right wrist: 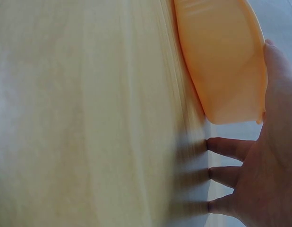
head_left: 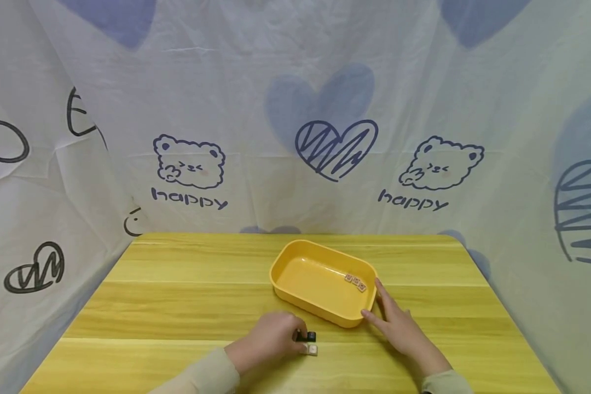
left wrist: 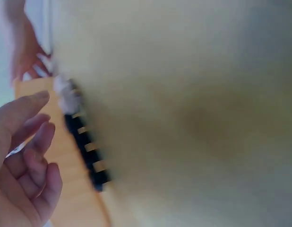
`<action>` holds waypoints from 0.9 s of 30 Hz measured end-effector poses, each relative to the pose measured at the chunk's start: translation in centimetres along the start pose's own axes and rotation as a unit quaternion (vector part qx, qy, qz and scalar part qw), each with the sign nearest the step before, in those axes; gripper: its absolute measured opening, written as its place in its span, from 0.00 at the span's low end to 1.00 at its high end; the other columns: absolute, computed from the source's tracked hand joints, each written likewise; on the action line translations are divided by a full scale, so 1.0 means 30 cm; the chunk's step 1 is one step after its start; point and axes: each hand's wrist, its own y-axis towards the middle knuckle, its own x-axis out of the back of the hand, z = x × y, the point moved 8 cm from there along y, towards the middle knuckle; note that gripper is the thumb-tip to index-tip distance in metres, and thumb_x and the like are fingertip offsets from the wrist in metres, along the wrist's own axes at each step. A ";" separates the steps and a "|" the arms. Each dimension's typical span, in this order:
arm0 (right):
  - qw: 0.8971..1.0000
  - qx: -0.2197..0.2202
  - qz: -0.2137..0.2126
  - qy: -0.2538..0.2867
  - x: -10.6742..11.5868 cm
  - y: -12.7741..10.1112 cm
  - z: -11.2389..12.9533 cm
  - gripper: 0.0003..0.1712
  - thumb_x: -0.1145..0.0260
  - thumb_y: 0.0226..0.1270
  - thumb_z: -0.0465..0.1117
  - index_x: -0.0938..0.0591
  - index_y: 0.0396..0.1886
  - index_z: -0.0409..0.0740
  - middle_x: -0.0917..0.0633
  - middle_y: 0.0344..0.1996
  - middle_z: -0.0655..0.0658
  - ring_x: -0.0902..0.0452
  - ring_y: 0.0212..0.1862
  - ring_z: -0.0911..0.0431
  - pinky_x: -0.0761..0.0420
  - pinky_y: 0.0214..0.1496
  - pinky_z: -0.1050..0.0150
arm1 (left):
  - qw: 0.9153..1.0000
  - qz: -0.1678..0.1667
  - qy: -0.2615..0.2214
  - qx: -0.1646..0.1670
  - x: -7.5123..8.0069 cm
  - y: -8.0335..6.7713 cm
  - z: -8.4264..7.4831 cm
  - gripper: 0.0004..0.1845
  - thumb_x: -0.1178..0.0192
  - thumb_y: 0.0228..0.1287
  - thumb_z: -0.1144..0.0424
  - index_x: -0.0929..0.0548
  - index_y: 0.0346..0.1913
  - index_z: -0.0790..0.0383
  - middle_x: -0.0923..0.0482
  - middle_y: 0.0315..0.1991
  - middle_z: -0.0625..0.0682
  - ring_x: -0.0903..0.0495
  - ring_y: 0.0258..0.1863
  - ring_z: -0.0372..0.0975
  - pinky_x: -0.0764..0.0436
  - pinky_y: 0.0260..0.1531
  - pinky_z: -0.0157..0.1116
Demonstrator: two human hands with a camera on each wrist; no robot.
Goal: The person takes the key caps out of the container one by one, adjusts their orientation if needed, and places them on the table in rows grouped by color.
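On yellow wooden table, bear-print sheet behind: left hand fingers curled around small blocks; right hand fingers straight against yellow tray.

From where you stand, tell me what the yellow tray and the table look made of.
Yellow tray: probably moulded plastic, with a smooth, slightly glossy finish, one even colour and rounded corners and rim. Table: wood or a wood-look laminate, showing yellowish planks with grain lines and a soft sheen; which of the two cannot be told.

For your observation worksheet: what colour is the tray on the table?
The tray is plain yellow, seen best in the head view.
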 end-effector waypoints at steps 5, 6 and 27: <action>1.000 0.002 -0.004 -0.001 0.003 -0.002 0.000 0.51 0.48 0.71 0.65 0.64 0.79 0.54 0.39 0.71 0.34 0.50 0.72 0.34 0.65 0.64 0.27 | 0.999 -0.012 0.003 -0.037 0.083 0.051 -0.046 0.10 0.25 0.51 0.54 0.11 0.35 0.52 0.27 0.19 0.34 0.31 0.19 0.25 0.30 0.21 0.25; 1.000 0.002 -0.004 -0.001 0.003 -0.003 0.001 0.51 0.48 0.71 0.65 0.64 0.79 0.54 0.39 0.71 0.34 0.50 0.72 0.34 0.65 0.64 0.27 | 0.999 -0.017 0.006 -0.045 0.098 0.062 -0.057 0.10 0.25 0.52 0.54 0.11 0.36 0.52 0.27 0.19 0.34 0.31 0.19 0.25 0.30 0.21 0.25; 1.000 0.005 -0.014 -0.010 -0.003 0.002 -0.005 0.51 0.47 0.71 0.64 0.62 0.79 0.52 0.36 0.70 0.33 0.47 0.71 0.33 0.62 0.64 0.26 | 0.994 0.048 0.079 -0.058 0.121 0.335 -0.143 0.13 0.28 0.56 0.52 0.11 0.42 0.53 0.21 0.25 0.38 0.27 0.24 0.28 0.26 0.29 0.27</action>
